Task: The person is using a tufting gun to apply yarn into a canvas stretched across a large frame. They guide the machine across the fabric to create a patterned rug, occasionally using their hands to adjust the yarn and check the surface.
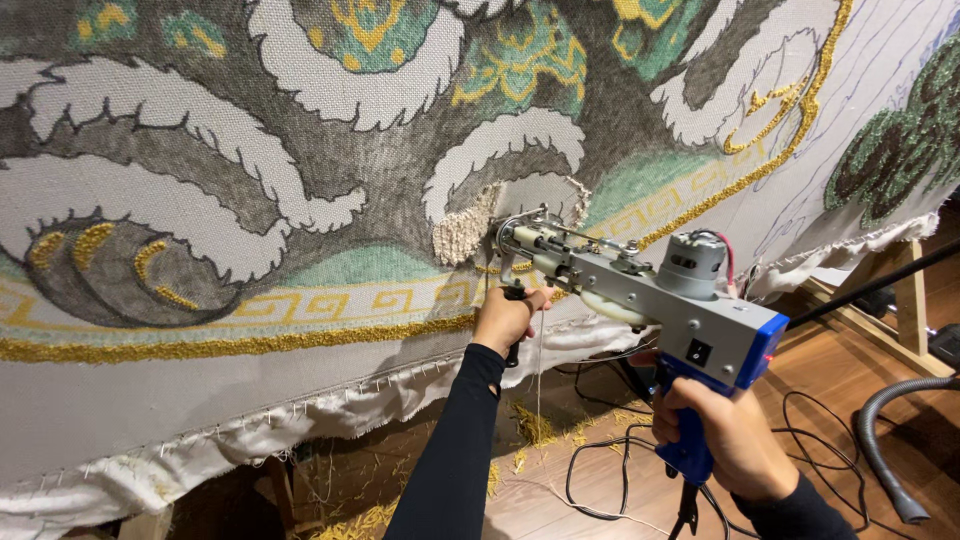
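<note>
A grey and blue tufting gun (pixel 640 295) points its needle at a stretched backing cloth (pixel 250 200) patterned in grey, white, green and gold. My right hand (pixel 725 435) grips the gun's blue rear handle. My left hand (pixel 507 318) is closed on the black front handle under the gun's nose, close against the cloth. Just left of the needle sits a small patch of cream tufted yarn (pixel 465 230) inside a white curl shape. A thin yarn strand hangs down near my left wrist.
The cloth's frayed lower edge (pixel 300 420) hangs over a wooden floor (pixel 830 380) strewn with yellow yarn scraps (pixel 535 425). Black cables (pixel 610 470) loop on the floor. A grey vacuum hose (pixel 880 440) lies at right beside a wooden frame leg (pixel 912 300).
</note>
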